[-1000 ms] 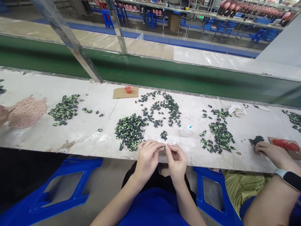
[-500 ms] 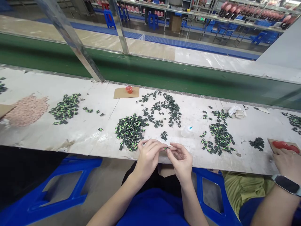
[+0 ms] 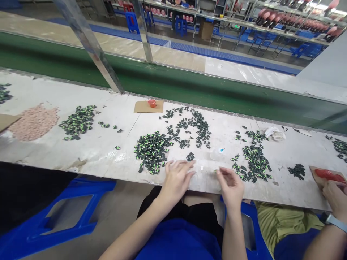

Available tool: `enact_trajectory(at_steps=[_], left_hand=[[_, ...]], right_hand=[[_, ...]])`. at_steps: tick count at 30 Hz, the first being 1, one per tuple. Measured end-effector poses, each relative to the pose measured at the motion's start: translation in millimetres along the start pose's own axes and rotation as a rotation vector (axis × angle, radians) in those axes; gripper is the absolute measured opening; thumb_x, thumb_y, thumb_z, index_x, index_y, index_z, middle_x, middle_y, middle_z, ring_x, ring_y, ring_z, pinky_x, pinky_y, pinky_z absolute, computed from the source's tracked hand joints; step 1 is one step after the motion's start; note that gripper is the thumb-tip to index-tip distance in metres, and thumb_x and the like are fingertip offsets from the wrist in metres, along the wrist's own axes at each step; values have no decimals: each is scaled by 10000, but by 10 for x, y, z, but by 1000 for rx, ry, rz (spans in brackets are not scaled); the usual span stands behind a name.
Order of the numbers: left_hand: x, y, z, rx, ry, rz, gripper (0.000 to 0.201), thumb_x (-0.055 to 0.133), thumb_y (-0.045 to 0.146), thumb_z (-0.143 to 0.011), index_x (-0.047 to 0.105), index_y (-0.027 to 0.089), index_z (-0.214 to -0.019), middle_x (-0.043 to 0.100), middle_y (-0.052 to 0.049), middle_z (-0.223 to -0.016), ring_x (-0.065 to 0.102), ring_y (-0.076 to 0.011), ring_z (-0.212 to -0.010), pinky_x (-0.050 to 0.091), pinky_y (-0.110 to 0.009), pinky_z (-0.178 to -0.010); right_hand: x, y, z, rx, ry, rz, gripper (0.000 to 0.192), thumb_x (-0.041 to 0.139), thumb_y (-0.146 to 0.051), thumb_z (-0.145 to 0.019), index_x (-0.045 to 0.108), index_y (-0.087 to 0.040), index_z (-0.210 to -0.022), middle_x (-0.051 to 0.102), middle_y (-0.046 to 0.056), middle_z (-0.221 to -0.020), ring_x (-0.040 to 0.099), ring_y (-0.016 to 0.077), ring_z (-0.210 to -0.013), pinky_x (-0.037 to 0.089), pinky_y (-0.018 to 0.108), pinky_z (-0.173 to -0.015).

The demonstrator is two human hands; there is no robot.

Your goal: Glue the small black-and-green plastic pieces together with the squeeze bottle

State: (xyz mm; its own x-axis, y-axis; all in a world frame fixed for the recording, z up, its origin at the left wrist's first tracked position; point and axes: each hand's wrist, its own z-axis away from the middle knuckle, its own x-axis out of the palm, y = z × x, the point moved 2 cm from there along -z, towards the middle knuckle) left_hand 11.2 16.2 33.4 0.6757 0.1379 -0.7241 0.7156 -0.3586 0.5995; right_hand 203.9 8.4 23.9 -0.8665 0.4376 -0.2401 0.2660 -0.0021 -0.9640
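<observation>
My right hand (image 3: 232, 186) is over the table's front part, thumb and fingertips pinched on a small dark piece with green on it (image 3: 215, 171). Most of that piece is hidden by the fingers. To its left, my left hand (image 3: 177, 178) has its thumb apart from its bent fingers, and nothing shows between them. Just beyond the left hand lies a little cluster of small black pieces (image 3: 190, 156). A large heap of black-and-green pieces (image 3: 151, 150) sits to its left. Loose black pieces (image 3: 202, 126) are spread farther back. A whitish bottle with a blue tip (image 3: 216, 154) lies beyond my right hand.
A red cup (image 3: 151, 103) stands on cardboard (image 3: 139, 107) at the back. More black-and-green heaps lie left (image 3: 78, 122) and right (image 3: 256, 159), with a pink pile (image 3: 35, 122) farther left. At right, a co-worker's hand (image 3: 336, 196) is by red material (image 3: 329, 174). A metal post (image 3: 92, 47) rises behind.
My hands have come apart. The right hand has moved to the right with the small piece, while the left stays near its place with its fingers loosened. The co-worker's hand has shifted slightly.
</observation>
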Motion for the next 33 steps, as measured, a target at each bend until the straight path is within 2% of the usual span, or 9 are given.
enact_trajectory(at_steps=[3, 5, 9, 15, 20, 23, 25, 30, 33], left_hand=[[-186, -265, -27, -84, 162, -165, 185, 503, 138, -892, 654, 230, -944, 736, -38, -940, 598, -241, -981, 288, -429, -904], [-311, -424, -32, -99, 181, -216, 247, 474, 78, -872, 664, 231, -837, 737, -26, -918, 600, -237, -966, 304, -419, -873], [-448, -560, 9, -108, 163, -261, 176, 539, 136, -863, 660, 237, -786, 734, -12, -858, 589, -246, -951, 299, -423, -861], [-341, -522, 50, -111, 39, -249, 51, 637, 201, -833, 676, 233, -842, 722, -26, -850, 549, -255, -922, 301, -413, -813], [-290, -517, 6, -85, 10, -216, 158, 580, 130, -857, 686, 247, -866, 712, -33, -867, 521, -246, -895, 294, -397, -766], [-262, -466, -13, -27, -42, -108, 208, 529, 123, -888, 684, 262, -882, 717, -15, -873, 534, -224, -888, 288, -386, -764], [-217, -406, -13, -10, -82, -16, 207, 512, 153, -907, 682, 266, -876, 722, -5, -882, 549, -210, -894, 287, -384, -784], [-65, -294, 40, -49, -136, 146, 90, 623, 226, -858, 662, 255, -782, 729, 32, -858, 599, -191, -907, 261, -389, -846], [-41, -326, 100, -91, -93, 123, 89, 688, 235, -807, 644, 252, -732, 733, 48, -824, 598, -218, -985, 231, -402, -877]], right_hand=[[-247, -30, -133, -75, 320, 185, 366, 710, -454, -695, 681, -139, -880, 691, 107, -869, 643, 222, -781, 519, 410, -783], [-315, -67, -196, -165, 420, 292, 442, 713, -474, -694, 670, -140, -980, 664, 138, -1017, 616, 266, -949, 482, 442, -856], [-159, -59, -282, -316, 309, 438, 551, 688, -574, -684, 653, -166, -1053, 640, 138, -1064, 529, 308, -1072, 416, 487, -921], [241, 77, -379, -273, 100, 516, 542, 630, -606, -711, 616, -184, -1049, 611, 139, -1117, 377, 339, -1172, 328, 529, -981], [296, 30, -363, -186, -14, 272, 384, 646, -501, -735, 509, -209, -943, 603, 132, -1181, 399, 307, -1249, 347, 503, -997], [259, 21, -303, -55, -107, 20, 378, 720, -431, -693, 461, -222, -872, 669, 94, -1018, 596, 259, -1030, 455, 426, -874], [230, 36, -262, 1, -133, -119, 389, 765, -406, -644, 481, -217, -833, 677, 42, -835, 642, 220, -818, 487, 368, -755], [188, 69, -188, 60, 16, -423, 401, 776, -444, -566, 598, -194, -823, 622, 6, -753, 580, 153, -632, 453, 276, -569], [235, 55, -143, 156, 61, -497, 382, 702, -499, -634, 633, -176, -827, 617, 19, -738, 530, 124, -555, 392, 240, -471]])
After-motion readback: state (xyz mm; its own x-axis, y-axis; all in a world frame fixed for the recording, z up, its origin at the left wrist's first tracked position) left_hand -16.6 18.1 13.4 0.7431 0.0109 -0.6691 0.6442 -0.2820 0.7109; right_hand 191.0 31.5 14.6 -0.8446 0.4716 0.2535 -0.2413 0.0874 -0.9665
